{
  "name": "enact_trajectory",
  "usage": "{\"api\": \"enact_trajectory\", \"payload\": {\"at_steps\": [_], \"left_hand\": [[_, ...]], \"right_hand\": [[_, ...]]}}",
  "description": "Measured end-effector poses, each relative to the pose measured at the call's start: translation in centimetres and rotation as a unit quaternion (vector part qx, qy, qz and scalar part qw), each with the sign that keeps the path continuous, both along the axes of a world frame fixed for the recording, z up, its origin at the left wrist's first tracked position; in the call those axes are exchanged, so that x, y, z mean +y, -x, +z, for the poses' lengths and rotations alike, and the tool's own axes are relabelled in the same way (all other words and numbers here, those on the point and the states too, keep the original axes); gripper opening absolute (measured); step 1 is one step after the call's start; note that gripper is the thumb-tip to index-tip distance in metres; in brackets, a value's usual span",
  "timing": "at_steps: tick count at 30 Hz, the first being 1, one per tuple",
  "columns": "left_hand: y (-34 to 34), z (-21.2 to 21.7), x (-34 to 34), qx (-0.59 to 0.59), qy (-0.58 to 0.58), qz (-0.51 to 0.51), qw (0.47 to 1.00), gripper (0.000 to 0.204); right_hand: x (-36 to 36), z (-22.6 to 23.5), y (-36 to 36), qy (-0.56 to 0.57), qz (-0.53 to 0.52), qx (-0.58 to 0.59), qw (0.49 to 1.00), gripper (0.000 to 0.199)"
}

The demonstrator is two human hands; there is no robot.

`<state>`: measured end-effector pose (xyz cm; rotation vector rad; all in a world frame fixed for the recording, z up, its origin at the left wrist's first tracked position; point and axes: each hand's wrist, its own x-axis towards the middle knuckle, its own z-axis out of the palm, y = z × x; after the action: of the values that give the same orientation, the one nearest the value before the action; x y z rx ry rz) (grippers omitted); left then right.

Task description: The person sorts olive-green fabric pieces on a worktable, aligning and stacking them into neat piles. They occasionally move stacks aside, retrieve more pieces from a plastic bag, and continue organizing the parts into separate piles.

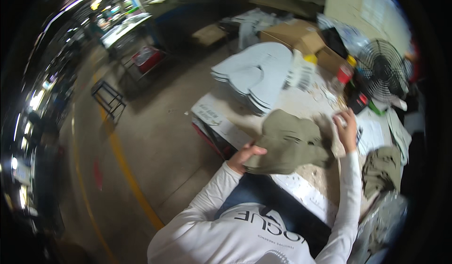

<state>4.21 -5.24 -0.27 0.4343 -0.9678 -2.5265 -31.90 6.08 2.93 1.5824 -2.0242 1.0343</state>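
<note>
Left hand (245, 156) grips olive cloth (287, 144); its fingers hidden underneath.

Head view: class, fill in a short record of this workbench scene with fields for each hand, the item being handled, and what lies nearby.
left hand: grips the near edge of the olive cap
right hand: raised at the cap's far side, holding something pale, unclear what
olive cap: lies on the worktable
nearby: stack of grey cut panels, cardboard box, wire fan
</note>
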Motion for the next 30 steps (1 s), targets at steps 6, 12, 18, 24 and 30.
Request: {"api": "enact_trajectory", "payload": {"at_steps": [6, 12, 18, 24, 30], "left_hand": [[1.5, -7.1, -1.6, 0.233, -0.301, -0.09, 0.92, 0.062], [1.0, -9.0, -2.9, 0.231, -0.249, -0.071, 0.938, 0.063], [1.1, -8.6, -3.0, 0.283, -0.235, -0.108, 0.924, 0.058], [2.0, -3.5, -0.4, 0.011, -0.023, 0.073, 0.997, 0.057], [5.1, 3.4, 6.3, 0.088, 0.098, 0.038, 0.991, 0.065]], "right_hand": [[-7.1, -5.3, 1.7, -0.269, 0.045, -0.32, 0.907, 0.032], [-12.9, -6.7, 4.5, -0.123, -0.047, -0.322, 0.937, 0.017], [-12.9, -4.9, 6.0, 0.051, -0.108, -0.142, 0.983, 0.028], [-3.9, 1.6, -2.3, 0.04, 0.092, -0.268, 0.958, 0.019], [7.3, 8.1, -14.1, 0.017, 0.125, -0.321, 0.939, 0.021]]}}
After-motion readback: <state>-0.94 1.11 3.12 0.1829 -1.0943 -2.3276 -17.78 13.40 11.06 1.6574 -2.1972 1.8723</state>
